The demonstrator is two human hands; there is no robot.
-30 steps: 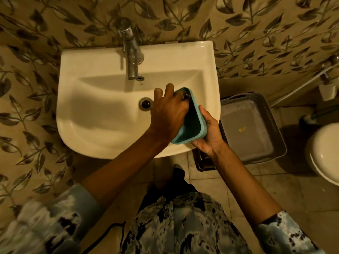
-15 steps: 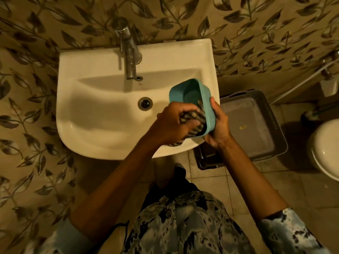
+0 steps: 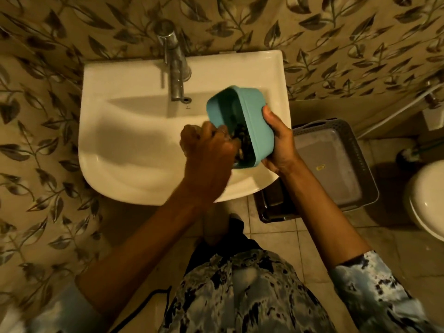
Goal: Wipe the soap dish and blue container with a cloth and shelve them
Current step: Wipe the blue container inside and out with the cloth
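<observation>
The blue container [image 3: 252, 116] is a rounded rectangular tub, held on its side above the right part of the white sink [image 3: 134, 150], its mouth turned to the left. My right hand [image 3: 280, 143] grips its outer wall and base from the right. My left hand [image 3: 209, 150] is closed on a dark checked cloth [image 3: 242, 140] that is pressed inside the lower part of the tub; most of the cloth is hidden by the hand and the tub wall. No soap dish is in view.
A metal tap [image 3: 174, 68] stands at the sink's back edge. A grey plastic basket [image 3: 360, 164] sits on the tiled floor right of the sink, with a white toilet [image 3: 427, 200] at the far right. Leaf-patterned walls close in behind and on the left.
The container has tipped further so its mouth faces left. My left hand with the cloth has slid down to the tub's lower inside. The view has shifted slightly.
</observation>
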